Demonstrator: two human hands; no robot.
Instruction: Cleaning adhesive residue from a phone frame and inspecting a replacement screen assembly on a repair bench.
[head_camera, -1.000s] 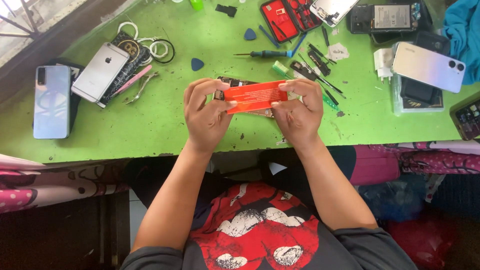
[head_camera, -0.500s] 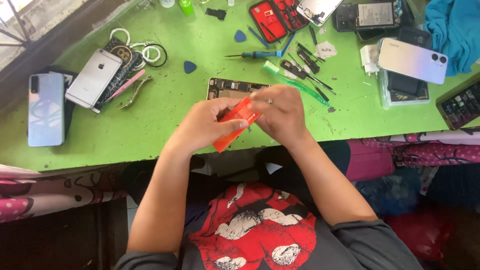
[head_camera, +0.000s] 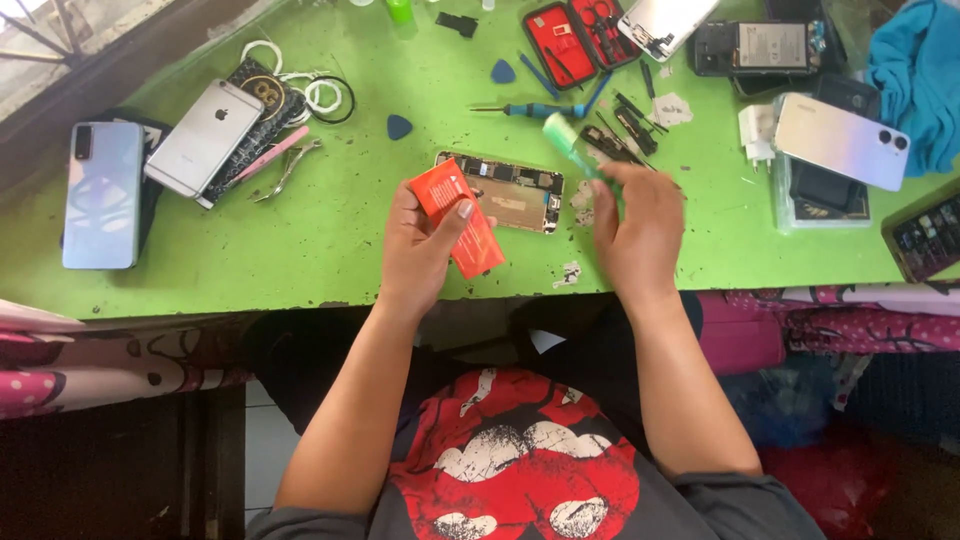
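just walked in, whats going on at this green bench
A person sits at a green table strewn with phones and small tools. Their left hand holds a flat orange pack above an opened phone lying with its insides showing. Their right hand, blurred, is at a pale green tube-like tool. A blue-handled screwdriver lies just beyond.

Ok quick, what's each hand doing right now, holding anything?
Left hand: closed on the orange flat pack.
Right hand: blurred, at the pale green tool; grip cannot be told.
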